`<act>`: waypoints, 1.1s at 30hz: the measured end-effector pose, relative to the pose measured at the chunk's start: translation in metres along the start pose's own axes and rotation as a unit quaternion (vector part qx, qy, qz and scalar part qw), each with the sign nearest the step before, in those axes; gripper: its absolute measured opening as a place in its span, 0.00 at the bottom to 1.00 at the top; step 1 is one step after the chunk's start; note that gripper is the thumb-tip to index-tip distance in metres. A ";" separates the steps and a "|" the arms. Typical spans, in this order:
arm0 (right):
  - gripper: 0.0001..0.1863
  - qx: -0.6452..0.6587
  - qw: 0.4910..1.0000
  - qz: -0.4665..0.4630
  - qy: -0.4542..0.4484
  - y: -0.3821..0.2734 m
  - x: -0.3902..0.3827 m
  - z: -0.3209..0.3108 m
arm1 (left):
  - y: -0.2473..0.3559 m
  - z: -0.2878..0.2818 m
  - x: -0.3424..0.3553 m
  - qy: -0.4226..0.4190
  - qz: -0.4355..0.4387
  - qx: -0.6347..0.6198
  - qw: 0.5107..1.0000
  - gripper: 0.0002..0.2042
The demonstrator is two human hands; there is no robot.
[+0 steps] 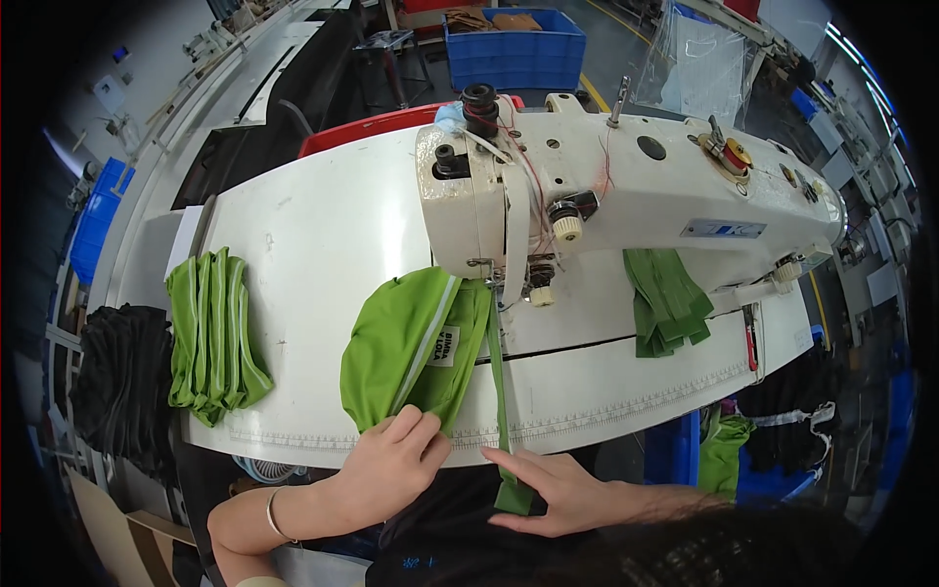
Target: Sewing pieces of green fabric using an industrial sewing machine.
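Note:
A bright green fabric piece (396, 328) with a pale grey stripe and a white label lies on the sewing machine's table, its upper right edge at the needle area. My left hand (396, 460) pinches its lower edge with curled fingers. From the needle area a narrow darker green fabric strip (498, 391) runs down over the table's front edge. My right hand (553, 494) holds this strip near its lower end, index finger on it and thumb below; the other fingers are partly hidden. The white sewing machine (626, 186) stands just beyond, threaded with red thread.
A stack of striped green pieces (213, 333) lies at the table's left end, beside a black fabric stack (122, 382). Dark green strips (668, 303) lie below the machine arm, near a red-handled tool (751, 342). Blue bins (514, 54) stand beyond and at lower right.

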State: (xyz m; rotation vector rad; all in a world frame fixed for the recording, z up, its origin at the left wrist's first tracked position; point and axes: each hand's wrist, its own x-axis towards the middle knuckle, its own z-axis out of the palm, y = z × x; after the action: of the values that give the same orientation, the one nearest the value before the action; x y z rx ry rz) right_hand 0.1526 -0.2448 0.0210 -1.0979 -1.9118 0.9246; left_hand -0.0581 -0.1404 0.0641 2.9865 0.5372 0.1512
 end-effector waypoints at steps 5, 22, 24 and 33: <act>0.30 -0.294 0.950 -0.103 -0.014 -0.003 -0.002 0.000 | -0.023 0.000 0.008 0.018 0.082 -0.086 0.993 0.05; 0.25 -0.423 0.890 -0.173 -0.006 -0.007 -0.002 -0.016 | -0.045 -0.050 0.077 -0.425 -0.036 -0.319 0.846 0.08; 0.25 -0.420 0.890 -0.177 -0.001 -0.004 -0.004 -0.015 | -0.048 -0.041 0.061 -0.281 0.042 -0.331 0.900 0.09; 0.24 -0.427 0.885 -0.187 0.000 -0.005 -0.004 -0.016 | -0.026 -0.041 0.031 -0.147 0.046 -0.186 0.970 0.06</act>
State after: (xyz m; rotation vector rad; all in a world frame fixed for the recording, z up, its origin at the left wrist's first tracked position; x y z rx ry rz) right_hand 0.1663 -0.2463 0.0316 -1.1011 -2.4803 -0.1889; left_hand -0.0432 -0.1022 0.1043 2.6004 0.2954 -0.1641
